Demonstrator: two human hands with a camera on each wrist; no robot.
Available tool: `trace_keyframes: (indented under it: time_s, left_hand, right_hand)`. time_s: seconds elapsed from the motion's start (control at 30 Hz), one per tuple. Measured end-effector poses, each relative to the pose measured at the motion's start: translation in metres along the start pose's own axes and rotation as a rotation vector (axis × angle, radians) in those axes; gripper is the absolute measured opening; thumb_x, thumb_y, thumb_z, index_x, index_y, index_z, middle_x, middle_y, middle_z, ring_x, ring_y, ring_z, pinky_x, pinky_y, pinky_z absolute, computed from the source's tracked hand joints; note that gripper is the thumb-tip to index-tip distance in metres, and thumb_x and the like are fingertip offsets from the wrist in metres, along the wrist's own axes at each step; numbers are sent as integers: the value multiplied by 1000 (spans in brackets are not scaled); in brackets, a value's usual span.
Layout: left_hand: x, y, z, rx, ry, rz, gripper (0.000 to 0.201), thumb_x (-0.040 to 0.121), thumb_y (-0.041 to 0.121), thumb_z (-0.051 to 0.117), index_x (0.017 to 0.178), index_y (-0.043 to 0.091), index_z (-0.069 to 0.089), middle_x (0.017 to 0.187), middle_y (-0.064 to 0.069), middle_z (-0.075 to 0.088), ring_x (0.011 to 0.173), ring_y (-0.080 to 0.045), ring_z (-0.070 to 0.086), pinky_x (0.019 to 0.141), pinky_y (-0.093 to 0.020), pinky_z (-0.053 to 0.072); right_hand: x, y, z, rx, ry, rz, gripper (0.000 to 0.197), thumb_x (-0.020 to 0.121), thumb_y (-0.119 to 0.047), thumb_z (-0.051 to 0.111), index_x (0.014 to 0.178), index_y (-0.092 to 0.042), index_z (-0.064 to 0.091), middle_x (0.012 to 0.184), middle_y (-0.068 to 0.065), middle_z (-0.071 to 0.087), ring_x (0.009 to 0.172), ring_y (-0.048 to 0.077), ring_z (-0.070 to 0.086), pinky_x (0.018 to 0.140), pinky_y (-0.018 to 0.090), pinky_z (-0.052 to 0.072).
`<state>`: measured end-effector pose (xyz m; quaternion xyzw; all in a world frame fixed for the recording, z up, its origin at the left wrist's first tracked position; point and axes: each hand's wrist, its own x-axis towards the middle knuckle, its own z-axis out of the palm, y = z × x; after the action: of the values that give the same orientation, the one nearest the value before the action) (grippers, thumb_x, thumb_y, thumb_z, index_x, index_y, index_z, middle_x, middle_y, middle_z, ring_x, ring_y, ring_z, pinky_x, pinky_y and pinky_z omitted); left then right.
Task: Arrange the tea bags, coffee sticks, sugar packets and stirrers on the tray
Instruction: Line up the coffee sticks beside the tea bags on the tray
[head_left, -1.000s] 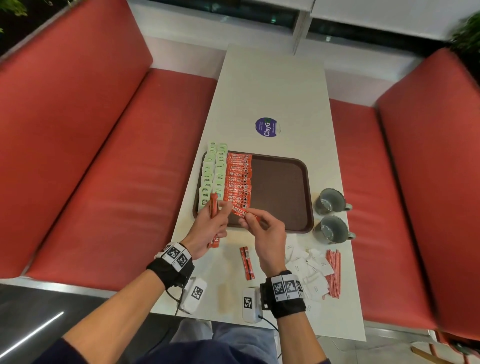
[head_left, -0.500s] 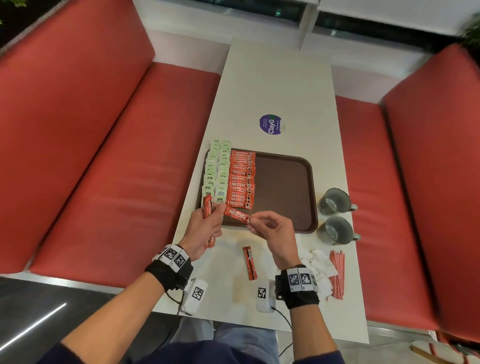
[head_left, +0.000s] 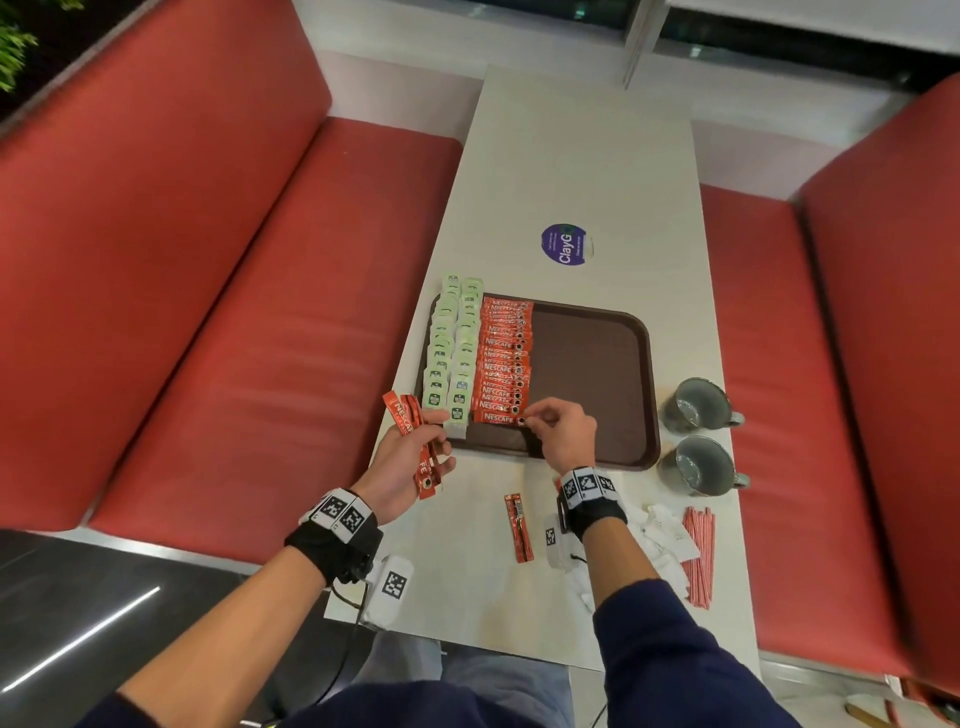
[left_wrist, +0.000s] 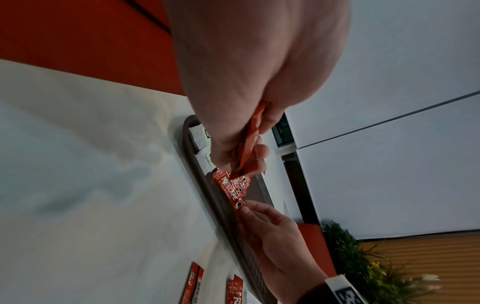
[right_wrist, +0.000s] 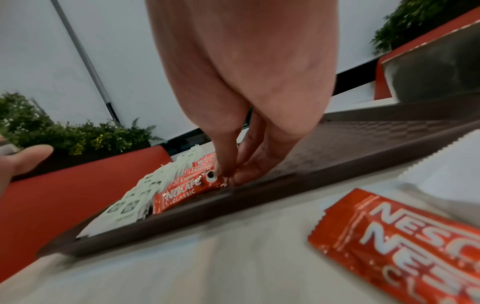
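Even indoor light falls from above; the head view is bright and fairly sharp in the middle, bowed and smeared toward its edges. Soft shadows lie on the pale counter (head_left: 582, 166) in the left wrist view. Both wrist views are dimmer, strongly warped, with near surfaces blurred.

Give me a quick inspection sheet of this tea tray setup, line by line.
Surface: white table, brown tray on it.
Job's things: tea bags and coffee sticks in rows on the tray; sugar packets, stirrers and loose sticks on the table.
Clutter: two mugs, round sticker.
Hands: left hand grips spare sticks; right hand pinches the nearest stick in the row.
Cables: wrist-camera cable.
Surroundings: red benches.
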<state>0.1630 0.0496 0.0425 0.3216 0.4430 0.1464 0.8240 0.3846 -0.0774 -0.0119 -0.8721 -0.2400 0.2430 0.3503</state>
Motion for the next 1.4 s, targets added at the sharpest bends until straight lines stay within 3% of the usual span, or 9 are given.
trace_keyframes:
  time_s: [0.07,0.13,0.27,0.53,0.7,0.83,0.97,1.07,1.4]
  left_hand:
    - [-2,0,-1,-6,-31,-2,27,109,2,55,135,1,64,88,-11,66,80,-23,65,65,-36,62]
    - [-4,0,-2,-23,-62,-1,33,108,4,59,141,-1,59,98,-16,74,89,-26,72,86,-47,65]
    - [-10,2,-1,-8,-112,2,41,107,9,62,146,-1,52,127,-22,76,117,-33,75,111,-61,53]
    - [-14,-3,-1,45,-183,35,35,115,14,48,147,0,52,137,-20,72,131,-33,69,114,-61,50]
    - [-11,-4,2,67,-182,62,33,116,19,47,145,10,58,139,-15,72,133,-29,68,117,-55,49]
    - [-8,-5,4,57,-167,63,37,116,22,48,147,3,58,144,-11,70,139,-26,64,121,-55,45]
    - [-13,-6,9,156,-198,95,30,114,19,53,140,13,65,138,-9,74,129,-28,71,108,-48,57]
    - [-15,-8,8,299,-243,121,34,113,17,56,146,14,60,133,-8,76,121,-31,74,96,-46,64]
    - [-14,-12,-1,552,-436,43,22,111,22,60,131,13,58,109,-23,79,100,-42,79,85,-44,64]
  right_hand:
    - [5,0,6,-3,-3,7,13,98,-13,80,94,-25,81,89,-9,77,92,8,71,94,31,57]
    - [8,-1,12,-16,2,13,14,99,-13,79,93,-25,80,88,-7,76,93,12,72,95,33,58]
    - [10,-3,22,-52,33,39,13,100,-15,78,92,-25,77,91,-6,76,91,14,72,93,38,61]
    - [-11,-18,21,7,118,-44,12,102,-30,76,97,-18,76,87,-8,75,82,9,70,82,35,62]
    - [-61,-49,18,265,-220,-84,35,104,-53,68,97,-20,71,90,-1,79,85,19,78,82,39,67]
    - [-89,-56,21,451,-336,-20,36,101,-44,77,105,-11,66,101,9,77,95,27,77,81,40,67]
    - [-96,-55,24,331,-123,-162,17,100,-36,80,104,-23,69,95,-6,76,90,10,73,78,20,58]
    - [-92,-56,21,259,-51,-245,10,101,-40,76,106,-33,73,93,-9,73,87,10,71,76,21,57]
    - [-88,-51,12,154,-284,-128,15,109,-30,66,100,-21,73,90,-8,76,83,3,70,71,15,50]
